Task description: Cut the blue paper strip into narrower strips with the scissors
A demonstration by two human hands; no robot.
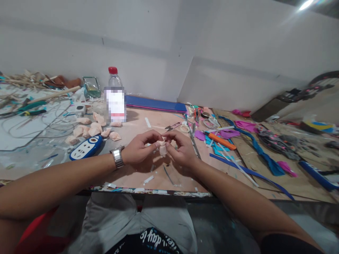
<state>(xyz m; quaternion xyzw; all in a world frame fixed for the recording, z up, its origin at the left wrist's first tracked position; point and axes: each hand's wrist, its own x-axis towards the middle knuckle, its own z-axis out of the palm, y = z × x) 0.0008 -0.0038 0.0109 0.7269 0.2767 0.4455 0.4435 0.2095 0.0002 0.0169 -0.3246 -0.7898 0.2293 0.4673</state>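
A small pale peach piece, like folded paper or cloth, is pinched between both hands above the table's middle. My left hand, with a metal watch on its wrist, grips the piece's left side with thumb and fingers. From the right, my right hand closes thumb and fingers on the same piece. Several similar peach pieces lie in a group left of my hands. Small scissors rest just behind my right hand.
A red-capped bottle stands behind my left hand. A blue and white power strip lies left. An orange cutter, blue ribbons and paper scraps lie right. Green-handled pliers are far left.
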